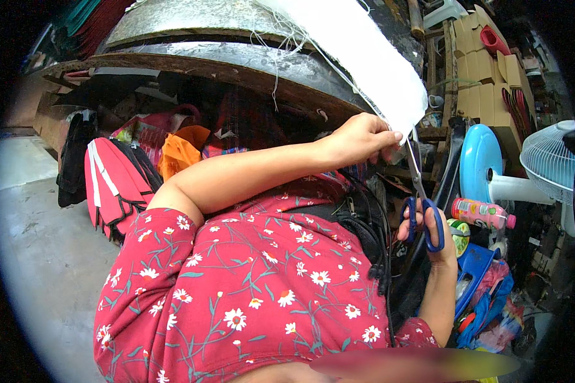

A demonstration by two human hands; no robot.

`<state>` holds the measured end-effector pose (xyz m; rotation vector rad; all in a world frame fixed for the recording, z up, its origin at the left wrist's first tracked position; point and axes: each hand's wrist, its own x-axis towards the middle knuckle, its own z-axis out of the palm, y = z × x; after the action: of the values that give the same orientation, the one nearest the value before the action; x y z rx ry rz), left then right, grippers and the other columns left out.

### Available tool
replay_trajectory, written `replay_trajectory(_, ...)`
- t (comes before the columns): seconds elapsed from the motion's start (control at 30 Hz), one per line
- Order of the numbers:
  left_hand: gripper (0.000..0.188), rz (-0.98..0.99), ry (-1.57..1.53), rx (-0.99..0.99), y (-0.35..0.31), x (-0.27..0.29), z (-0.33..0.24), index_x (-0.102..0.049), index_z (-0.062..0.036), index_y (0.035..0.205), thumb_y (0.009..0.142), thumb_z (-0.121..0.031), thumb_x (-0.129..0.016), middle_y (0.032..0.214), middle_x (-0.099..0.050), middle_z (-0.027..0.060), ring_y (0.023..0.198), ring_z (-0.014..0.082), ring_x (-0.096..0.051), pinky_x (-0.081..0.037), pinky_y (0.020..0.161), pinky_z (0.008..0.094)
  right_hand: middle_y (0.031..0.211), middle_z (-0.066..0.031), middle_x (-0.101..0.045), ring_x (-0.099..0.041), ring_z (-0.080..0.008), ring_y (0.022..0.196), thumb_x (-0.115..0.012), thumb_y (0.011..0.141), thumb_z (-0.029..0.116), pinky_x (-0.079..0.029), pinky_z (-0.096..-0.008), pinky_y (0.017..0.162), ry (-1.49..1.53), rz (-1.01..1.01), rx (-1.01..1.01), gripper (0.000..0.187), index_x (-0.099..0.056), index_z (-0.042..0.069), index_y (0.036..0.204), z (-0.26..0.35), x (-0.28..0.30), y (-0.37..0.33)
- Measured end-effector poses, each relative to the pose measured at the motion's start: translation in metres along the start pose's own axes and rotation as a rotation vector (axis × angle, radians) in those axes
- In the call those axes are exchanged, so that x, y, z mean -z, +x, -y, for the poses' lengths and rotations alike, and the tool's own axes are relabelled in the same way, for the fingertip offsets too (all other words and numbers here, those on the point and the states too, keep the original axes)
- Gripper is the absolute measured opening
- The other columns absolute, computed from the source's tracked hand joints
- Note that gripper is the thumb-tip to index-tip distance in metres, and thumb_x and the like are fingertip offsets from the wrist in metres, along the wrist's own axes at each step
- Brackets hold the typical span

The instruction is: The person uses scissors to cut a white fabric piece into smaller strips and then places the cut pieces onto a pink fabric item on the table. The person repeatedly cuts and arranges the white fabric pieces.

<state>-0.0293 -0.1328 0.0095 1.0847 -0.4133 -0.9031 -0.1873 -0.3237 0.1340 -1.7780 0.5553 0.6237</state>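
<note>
Cloth (364, 57) hangs off the worktop (236, 64) edge; left hand (361, 137) pinches its lower corner, scissors (421, 204) in right hand (437, 239) just below. Fan (549, 159) stands right.

**Looks like a cluttered sewing or tailoring workshop**

Pretty sure this is a small home-style workshop. Above the hands there's a worn curved bench (236, 60) with white cloth (358, 48) and loose threads hanging off it. To the left of the hands, bundles of red and orange fabric (172, 150) sit piled underneath. Right of the hands: stacked cardboard boxes (485, 70), a fan (549, 159), and a bare concrete floor (38, 255).
</note>
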Motion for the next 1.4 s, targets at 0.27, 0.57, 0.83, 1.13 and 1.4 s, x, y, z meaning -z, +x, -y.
replay_trajectory(0.27, 0.028, -0.155, 0.514, -0.338, -0.014, 0.009, 0.003, -0.068, -0.0018, 0.106, 0.092, -0.026, -0.063, 0.082, -0.070, 0.0119, 0.066, 0.0161, -0.065, -0.052, 0.061, 0.0311, 0.071, -0.0107, -0.064, -0.063, -0.0156, 0.062, -0.052, 0.091, 0.062, -0.047, -0.0243, 0.059, -0.036, -0.021, 0.060, 0.060, -0.055, 0.003, 0.101, 0.000, -0.007, 0.011)
replay_trajectory(0.57, 0.028, -0.503, 1.330, -1.053, -0.017, 0.029, -0.022, -0.065, -0.0152, 0.103, 0.075, -0.016, -0.062, 0.106, -0.060, 0.0052, 0.101, 0.0250, -0.057, -0.047, 0.086, 0.0388, 0.070, -0.0097, -0.063, -0.063, -0.0154, 0.061, -0.056, 0.091, 0.059, -0.046, -0.0236, 0.057, -0.011, -0.031, 0.055, 0.057, -0.055, 0.002, 0.099, -0.001, -0.003, 0.014)
replay_trajectory(0.83, 0.012, -0.341, 1.399, -0.976, 0.003, 0.051, -0.031, -0.062, -0.0115, 0.089, 0.078, -0.017, -0.065, 0.086, -0.062, 0.0027, 0.081, 0.0227, -0.062, -0.053, 0.068, 0.0333, 0.071, -0.0100, -0.064, -0.063, -0.0138, 0.062, -0.057, 0.089, 0.061, -0.046, -0.0222, 0.058, 0.001, -0.022, 0.049, 0.060, -0.055, 0.002, 0.100, 0.003, -0.002, 0.014)
replay_trajectory(1.13, 0.016, -0.529, 0.867, -0.719, 0.033, 0.068, -0.045, -0.067, -0.0004, 0.090, 0.088, -0.016, -0.064, 0.081, -0.067, 0.0144, 0.071, 0.0253, -0.067, -0.052, 0.065, 0.0345, 0.072, -0.0131, -0.067, -0.064, -0.0157, 0.062, -0.051, 0.089, 0.067, -0.047, -0.0240, 0.060, -0.063, 0.028, 0.080, 0.068, -0.055, 0.001, 0.103, 0.009, 0.005, 0.010)
replay_trajectory(1.4, 0.016, -0.454, 0.839, -0.728, 0.016, 0.066, -0.049, -0.063, 0.0009, 0.097, 0.087, -0.012, -0.065, 0.078, -0.065, 0.0136, 0.070, 0.0187, -0.065, -0.052, 0.064, 0.0313, 0.071, -0.0081, -0.062, -0.062, -0.0143, 0.064, -0.060, 0.079, 0.073, -0.045, -0.0216, 0.061, -0.096, -0.112, 0.289, 0.078, -0.052, 0.000, 0.105, 0.039, 0.020, 0.019)
